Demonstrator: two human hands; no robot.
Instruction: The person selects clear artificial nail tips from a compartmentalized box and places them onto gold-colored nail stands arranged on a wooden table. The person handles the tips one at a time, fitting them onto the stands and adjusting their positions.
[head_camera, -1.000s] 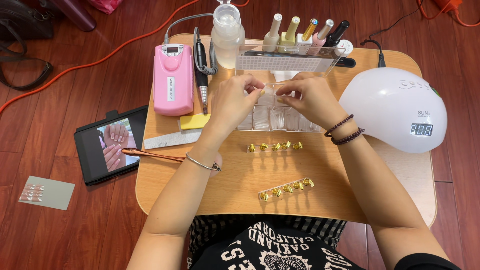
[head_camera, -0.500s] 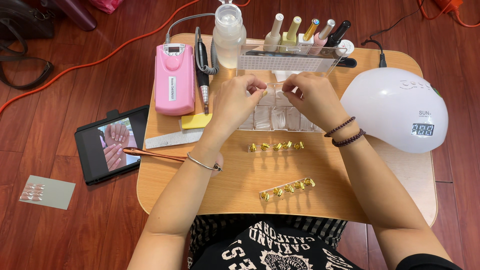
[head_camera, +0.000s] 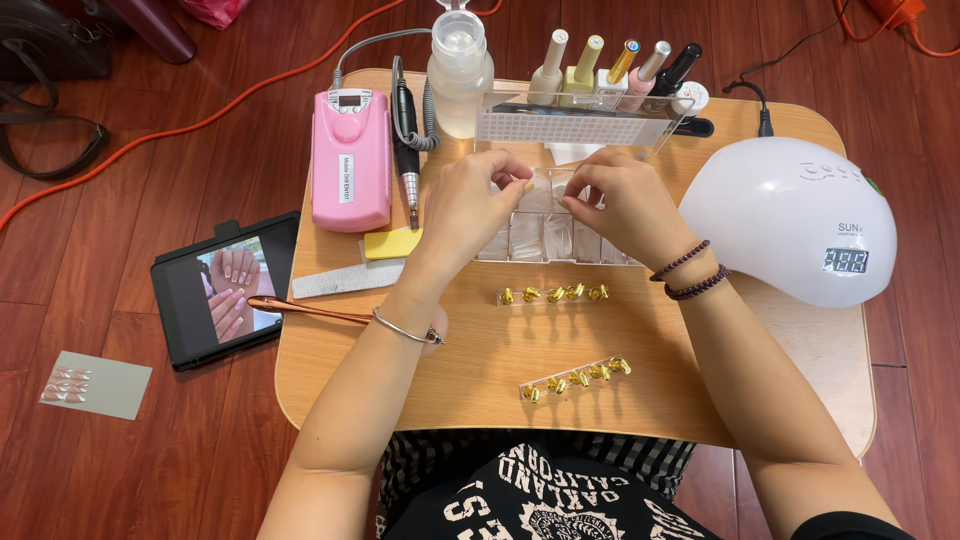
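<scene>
Both hands hovered over a clear compartment box (head_camera: 545, 235) on the wooden table (head_camera: 480, 370). The left hand (head_camera: 470, 205) had its fingers curled narrow, pinching a small clear nail tip (head_camera: 527, 186) just above the box. The right hand (head_camera: 620, 200) sat just beside it, fingertips drawn together; whether they held anything could not be told. Two strips of gold holders (head_camera: 555, 294) lay nearer the body.

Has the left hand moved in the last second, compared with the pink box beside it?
No. The left hand stays over the clear compartment box, the same gap right of the pink rectangular box.
</scene>
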